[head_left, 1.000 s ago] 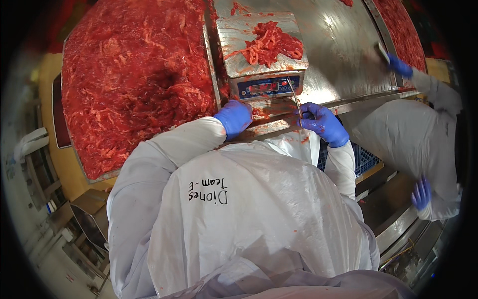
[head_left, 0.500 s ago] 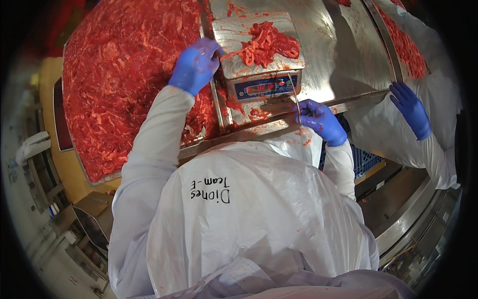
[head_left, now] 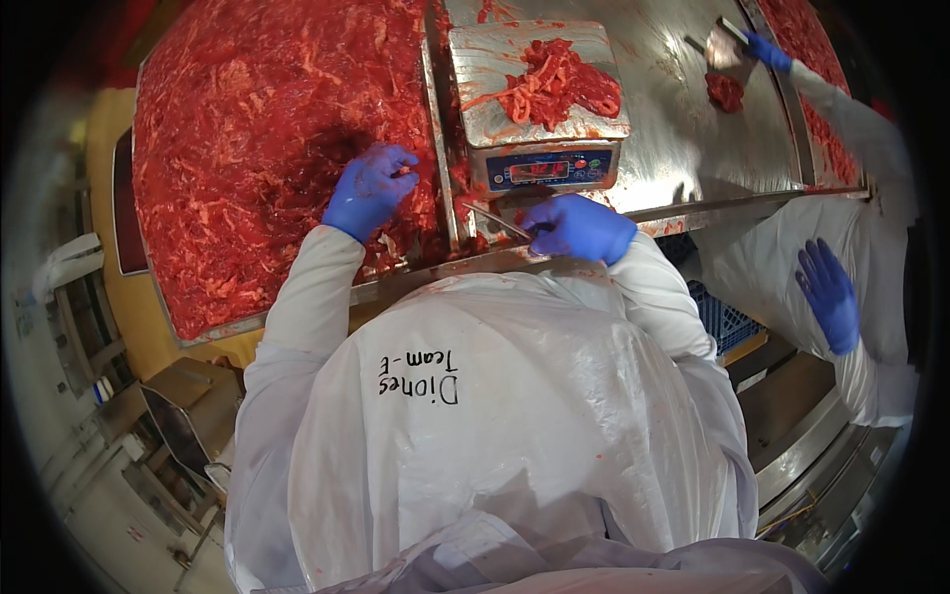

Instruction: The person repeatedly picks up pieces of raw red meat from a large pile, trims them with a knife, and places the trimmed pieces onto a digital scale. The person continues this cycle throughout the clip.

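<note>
My left hand, in a blue glove, is over the near right part of a large heap of shredded red meat. Its fingers are bent, with thumb and fingertips apart and nothing seen between them. A slim metal tool is gripped in my blue-gloved right hand; its tip points left across the metal divider, and its exact kind is unclear. Just beyond that hand stands a digital scale with a lit red display. A pile of stringy red meat lies on its steel plate.
A steel table extends right of the scale. There a co-worker's gloved hand holds a pale-handled tool near a small meat piece. The co-worker's other hand hangs at the right. A blue crate sits below the table edge.
My left hand has moved from the scale's left edge back over the meat heap. My right hand has shifted left, swinging the tool leftward. A co-worker's hand and a small meat piece now show at upper right.
</note>
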A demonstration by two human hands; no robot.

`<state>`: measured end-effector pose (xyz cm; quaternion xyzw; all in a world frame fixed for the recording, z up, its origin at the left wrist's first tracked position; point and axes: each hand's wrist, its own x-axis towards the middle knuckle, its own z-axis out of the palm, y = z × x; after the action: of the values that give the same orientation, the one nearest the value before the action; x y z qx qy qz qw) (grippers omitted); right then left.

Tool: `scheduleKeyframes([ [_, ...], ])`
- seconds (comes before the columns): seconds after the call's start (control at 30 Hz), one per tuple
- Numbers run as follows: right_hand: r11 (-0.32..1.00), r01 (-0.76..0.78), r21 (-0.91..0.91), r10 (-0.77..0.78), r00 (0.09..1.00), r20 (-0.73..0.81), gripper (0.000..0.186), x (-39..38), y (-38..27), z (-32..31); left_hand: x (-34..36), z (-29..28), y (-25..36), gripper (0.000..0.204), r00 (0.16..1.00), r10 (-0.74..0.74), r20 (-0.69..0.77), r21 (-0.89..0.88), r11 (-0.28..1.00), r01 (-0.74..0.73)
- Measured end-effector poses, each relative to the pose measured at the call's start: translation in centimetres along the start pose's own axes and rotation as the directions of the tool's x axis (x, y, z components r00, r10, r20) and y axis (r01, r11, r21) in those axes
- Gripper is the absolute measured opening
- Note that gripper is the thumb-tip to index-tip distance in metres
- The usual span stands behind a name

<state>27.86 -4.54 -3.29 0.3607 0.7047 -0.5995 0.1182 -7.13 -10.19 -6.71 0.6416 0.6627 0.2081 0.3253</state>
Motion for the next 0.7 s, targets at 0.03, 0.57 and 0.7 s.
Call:
scheduleKeyframes([
  [0.03,0.995,0.004,0.099,-0.006,1.000,0.013,0.029,-0.9,-0.4,-0.5,-0.1,-0.3,0.0,0.032,0.998,-0.057,0.010,-0.009,0.998,0.057],
  [0.57,0.859,0.414,0.301,-0.316,0.891,-0.325,0.051,-0.9,-3.3,1.3,-0.8,3.2,-0.8,0.033,0.995,0.048,-0.086,-0.008,0.999,-0.049],
  [0.7,0.714,0.577,-0.398,-0.695,0.654,-0.298,0.053,4.1,-9.3,1.1,0.3,3.4,-2.3,0.038,0.950,0.303,-0.070,0.149,0.945,-0.290],
])
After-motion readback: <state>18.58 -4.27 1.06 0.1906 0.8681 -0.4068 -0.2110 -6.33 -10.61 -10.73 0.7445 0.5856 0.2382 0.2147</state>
